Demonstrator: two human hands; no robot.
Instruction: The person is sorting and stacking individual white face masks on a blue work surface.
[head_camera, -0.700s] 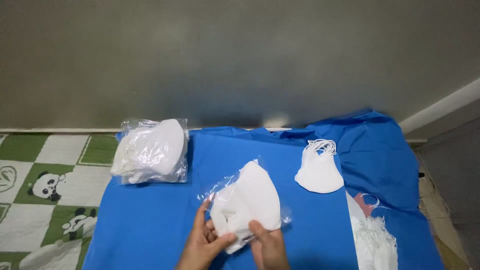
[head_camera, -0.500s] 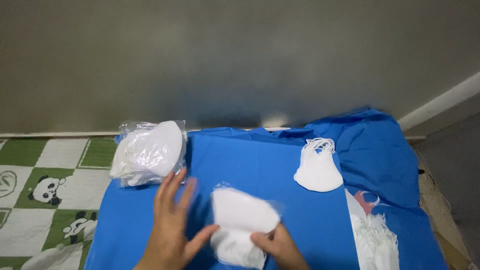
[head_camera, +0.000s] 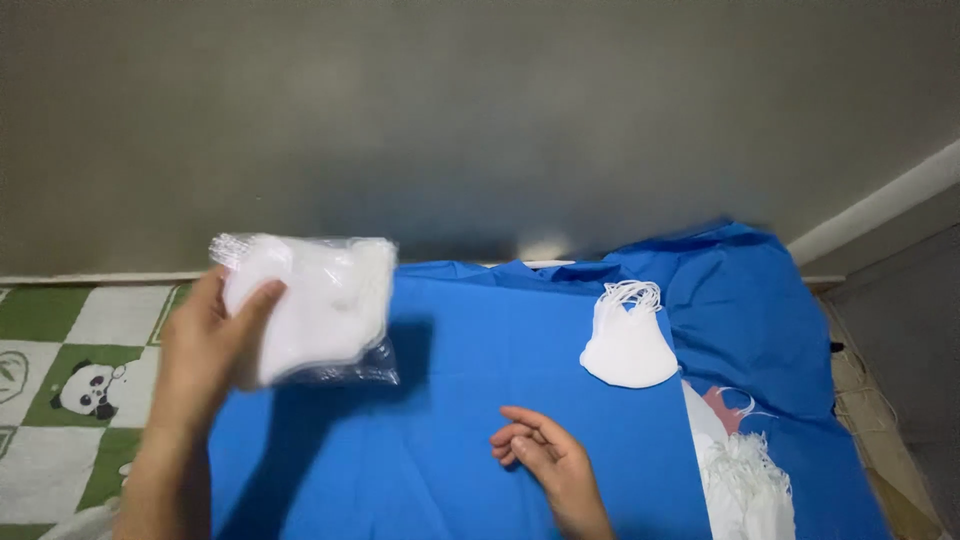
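Bagged white masks (head_camera: 310, 310) sit in your left hand (head_camera: 215, 340), lifted above the blue cloth (head_camera: 450, 450) at its left edge. Their clear plastic bag runs roughly left to right, tilted slightly, with the rounded ends of the masks toward the wall. Your thumb presses its front face while your fingers wrap behind. Your right hand (head_camera: 545, 460) rests on the cloth, loosely curled, holding nothing. A loose mask stack (head_camera: 628, 345) lies well apart to the right, near an ear-loop pile (head_camera: 745, 475).
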